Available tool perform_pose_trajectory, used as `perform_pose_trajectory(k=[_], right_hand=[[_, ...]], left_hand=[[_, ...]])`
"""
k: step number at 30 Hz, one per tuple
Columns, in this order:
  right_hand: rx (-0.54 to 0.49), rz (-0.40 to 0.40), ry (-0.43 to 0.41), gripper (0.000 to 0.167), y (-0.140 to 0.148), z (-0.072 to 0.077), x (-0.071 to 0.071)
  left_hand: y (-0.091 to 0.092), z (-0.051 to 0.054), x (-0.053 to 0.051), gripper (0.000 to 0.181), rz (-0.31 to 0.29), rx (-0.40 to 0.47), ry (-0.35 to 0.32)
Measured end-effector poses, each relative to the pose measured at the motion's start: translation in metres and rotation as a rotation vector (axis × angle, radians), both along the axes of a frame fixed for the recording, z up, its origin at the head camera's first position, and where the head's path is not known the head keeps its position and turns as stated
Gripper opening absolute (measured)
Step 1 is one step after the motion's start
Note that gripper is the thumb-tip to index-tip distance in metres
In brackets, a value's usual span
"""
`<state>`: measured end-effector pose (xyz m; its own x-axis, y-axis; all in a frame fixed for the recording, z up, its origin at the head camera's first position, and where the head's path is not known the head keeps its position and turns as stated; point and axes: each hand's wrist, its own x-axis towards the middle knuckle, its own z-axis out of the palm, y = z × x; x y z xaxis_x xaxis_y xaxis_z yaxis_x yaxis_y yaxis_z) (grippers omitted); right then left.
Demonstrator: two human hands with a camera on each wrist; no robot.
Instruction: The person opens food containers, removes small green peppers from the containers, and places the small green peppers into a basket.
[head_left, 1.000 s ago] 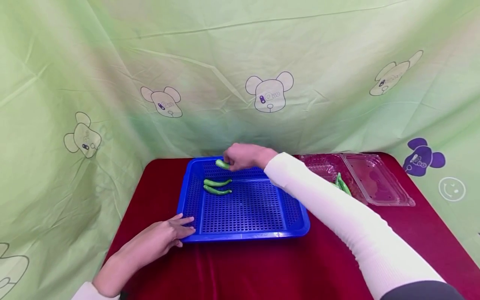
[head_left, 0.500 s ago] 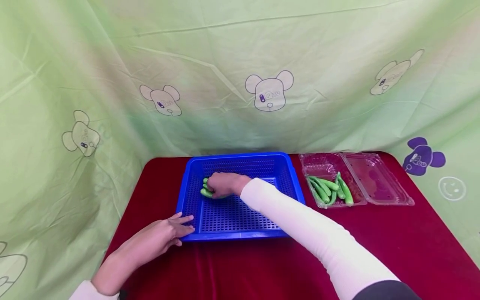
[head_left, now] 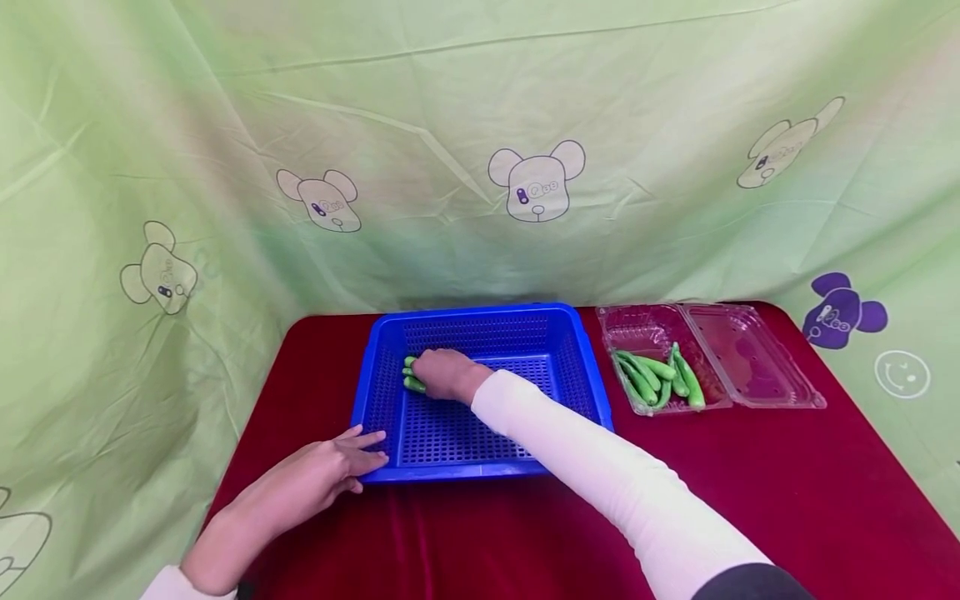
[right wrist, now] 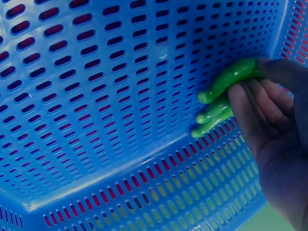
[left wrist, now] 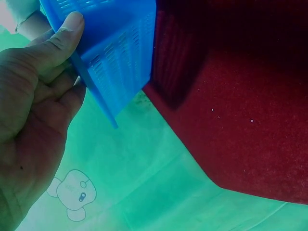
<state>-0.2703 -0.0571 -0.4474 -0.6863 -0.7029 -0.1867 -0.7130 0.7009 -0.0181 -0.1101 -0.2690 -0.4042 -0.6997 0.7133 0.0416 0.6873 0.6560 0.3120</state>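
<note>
Table [head_left: 517,533], red-covered, bears a blue basket [head_left: 480,472] with a clear container [head_left: 772,358] beside it. The left hand [head_left: 330,471] pinches the basket's rim; should that slacken, a nudge might shift it. Inside, the right hand [right wrist: 279,115] has fingers and thumb clamped on a green vegetable [right wrist: 231,79]; an uneven release could roll it against two others [right wrist: 214,112]. Its pinched end hides behind the thumb; floor contact is hard to tell.

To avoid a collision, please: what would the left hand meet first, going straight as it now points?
The blue perforated plastic basket, at its near left corner; the left hand appears to hold it there.
</note>
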Motion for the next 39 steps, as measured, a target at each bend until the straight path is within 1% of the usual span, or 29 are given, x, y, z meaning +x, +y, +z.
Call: perform_pose_trajectory(k=[5, 10, 14, 18, 20, 22, 24, 27, 31, 35, 37, 39], right_hand=[[-0.014, -0.008, 0.036, 0.010, 0.001, 0.002, 0.001], [-0.009, -0.008, 0.030, 0.012, 0.002, 0.003, 0.001], [-0.010, -0.013, 0.028, 0.009, 0.003, 0.001, -0.001], [-0.041, -0.012, 0.016, 0.006, 0.007, 0.000, -0.005], [-0.068, -0.004, 0.010, 0.007, 0.013, 0.004, -0.008], [-0.104, -0.007, -0.010, 0.011, 0.023, 0.014, -0.010], [-0.152, -0.016, -0.024, 0.014, 0.038, 0.029, -0.013], [-0.212, -0.055, -0.027, 0.017, 0.070, 0.053, -0.018], [-0.264, -0.143, 0.028, 0.021, 0.128, 0.075, -0.026], [-0.307, -0.248, 0.056, 0.022, 0.192, 0.085, -0.034], [-0.314, -0.283, 0.065, 0.020, 0.222, 0.086, -0.036], [-0.308, -0.323, 0.049, 0.017, 0.250, 0.085, -0.036]], left_hand=[[0.000, 0.000, -0.001, 0.043, -0.009, 0.005, 0.002], [0.000, -0.002, -0.002, 0.044, -0.010, 0.009, -0.012], [-0.001, -0.003, -0.002, 0.043, -0.011, 0.007, -0.002], [0.000, -0.002, -0.002, 0.044, 0.002, 0.000, -0.008], [0.000, -0.001, -0.003, 0.044, 0.000, -0.004, -0.011], [0.000, -0.001, -0.003, 0.043, 0.001, -0.012, -0.009], [0.000, 0.000, -0.004, 0.043, -0.004, -0.020, 0.000], [0.000, 0.002, -0.004, 0.042, -0.005, -0.028, 0.011], [0.001, 0.004, -0.004, 0.043, -0.017, -0.025, 0.025], [0.002, 0.004, -0.002, 0.045, 0.002, -0.024, -0.004], [0.001, 0.004, 0.000, 0.046, 0.016, -0.025, -0.023], [-0.001, 0.003, 0.002, 0.046, 0.026, -0.027, -0.031]])
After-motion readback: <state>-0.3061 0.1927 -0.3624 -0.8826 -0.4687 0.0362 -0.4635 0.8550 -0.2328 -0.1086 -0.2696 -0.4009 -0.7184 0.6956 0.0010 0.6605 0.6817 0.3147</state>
